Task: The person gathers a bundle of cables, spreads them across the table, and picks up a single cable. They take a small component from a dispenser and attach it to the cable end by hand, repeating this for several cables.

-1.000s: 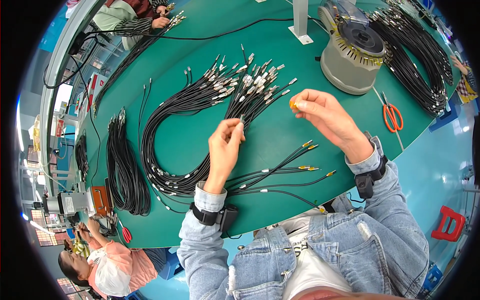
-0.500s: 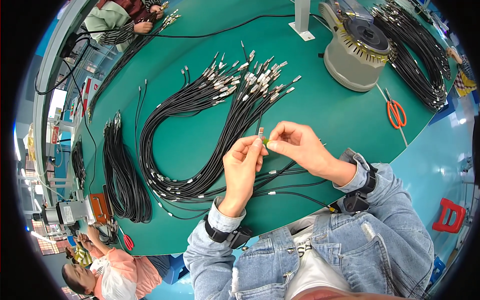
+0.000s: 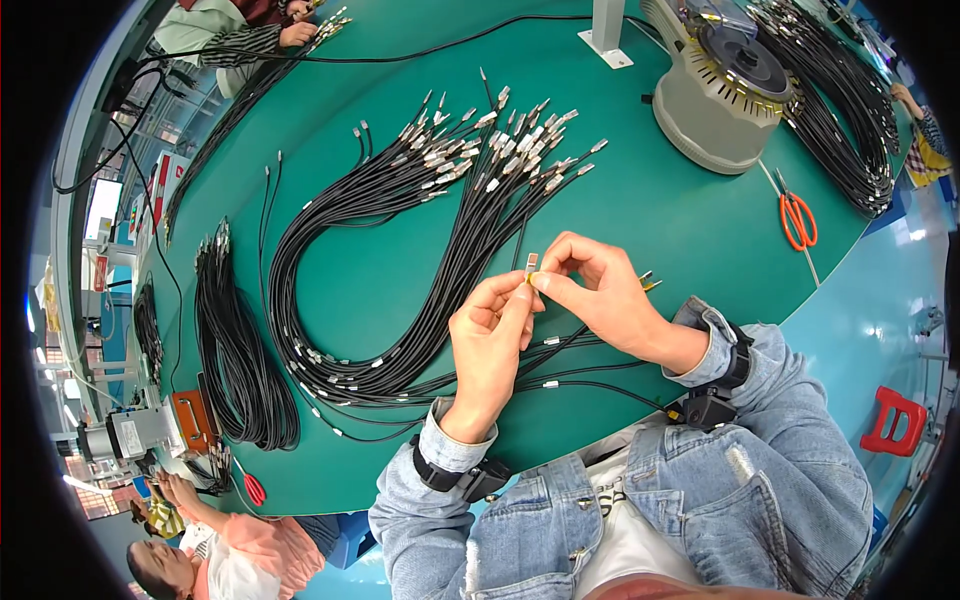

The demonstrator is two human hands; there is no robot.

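Both hands meet over the table's near middle. My left hand (image 3: 485, 345) is closed, pinching a black cable just below its silver metal connector (image 3: 532, 262), which points up between the fingertips. With thumb and forefinger, my right hand (image 3: 610, 300) presses a small yellow strip of tape (image 3: 531, 279) against the connector's base; most of the strip is hidden by the fingers. Beyond my hands, a large bundle of black cables (image 3: 285, 265) lies curved in a U, its silver ends fanned out. Several loose cables pass under my wrists.
A grey round tape dispenser (image 3: 715, 110) stands at the far right by a metal post (image 3: 606, 30). Orange-handled scissors (image 3: 797, 220) lie nearer. More cable bundles (image 3: 240, 350) rest at left and far right. Co-workers sit around the green table (image 3: 660, 220).
My right fingers have closed in on the connector, so the yellow strip that stretched between my hands now sits at its base. The view has shifted slightly.
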